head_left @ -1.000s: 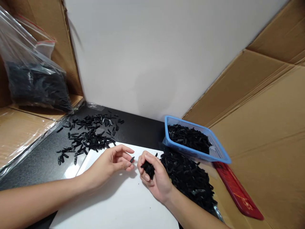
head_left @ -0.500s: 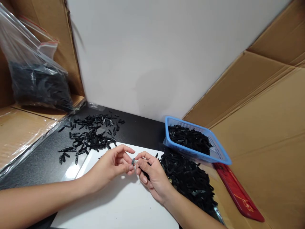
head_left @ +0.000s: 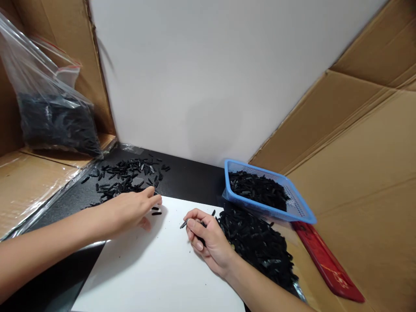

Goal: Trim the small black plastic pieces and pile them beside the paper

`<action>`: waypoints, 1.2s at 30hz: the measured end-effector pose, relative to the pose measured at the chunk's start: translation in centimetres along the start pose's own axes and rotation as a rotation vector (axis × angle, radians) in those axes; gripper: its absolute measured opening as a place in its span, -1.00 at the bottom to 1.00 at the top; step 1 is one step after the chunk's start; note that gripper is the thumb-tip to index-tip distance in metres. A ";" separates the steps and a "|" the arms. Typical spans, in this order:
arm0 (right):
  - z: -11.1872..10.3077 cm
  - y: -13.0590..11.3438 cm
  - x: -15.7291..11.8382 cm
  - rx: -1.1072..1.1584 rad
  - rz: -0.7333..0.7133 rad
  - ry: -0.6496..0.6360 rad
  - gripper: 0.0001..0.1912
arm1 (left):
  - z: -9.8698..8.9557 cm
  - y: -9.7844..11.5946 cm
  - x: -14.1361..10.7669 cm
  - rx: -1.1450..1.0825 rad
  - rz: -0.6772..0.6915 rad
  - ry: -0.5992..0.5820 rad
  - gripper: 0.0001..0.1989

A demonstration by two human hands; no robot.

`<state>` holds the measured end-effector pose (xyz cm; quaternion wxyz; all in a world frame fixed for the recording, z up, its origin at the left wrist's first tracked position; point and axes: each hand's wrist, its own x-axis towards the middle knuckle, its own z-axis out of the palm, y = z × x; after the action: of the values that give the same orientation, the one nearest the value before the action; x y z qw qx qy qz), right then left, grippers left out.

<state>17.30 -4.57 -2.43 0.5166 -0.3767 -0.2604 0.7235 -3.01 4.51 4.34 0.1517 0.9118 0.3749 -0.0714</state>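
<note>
Head camera view shows the right hand (head_left: 208, 236) curled around black pieces (head_left: 183, 224), one pinched at its fingertips, while the left hand (head_left: 143, 208), fingers partly open, hovers over the white sheet (head_left: 162, 268) beside scattered pieces (head_left: 126, 167).

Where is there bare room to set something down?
The white sheet between the left hand and right hand and toward its near edge, specks aside; the dark counter between the scattered pieces, blue basket and wall. Crowded: that left cluster, and the black heap before the basket.
</note>
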 end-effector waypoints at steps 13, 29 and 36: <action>-0.4 0.0 0.0 0.031 0.008 -0.042 -0.73 | 3.1 -1.2 1.3 -0.055 0.087 0.176 -0.92; -0.2 -0.4 -0.2 0.093 -0.047 -0.091 -0.84 | 4.0 4.6 0.2 -1.522 -0.043 -0.080 -0.83; 0.1 0.1 0.0 -0.007 -0.029 -0.025 -0.68 | 4.2 4.8 0.0 -1.559 -0.044 -0.047 -0.76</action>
<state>17.18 -4.61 -2.42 0.5225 -0.3656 -0.2747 0.7196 0.28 -0.14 1.49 0.7550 0.5326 0.3315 0.1905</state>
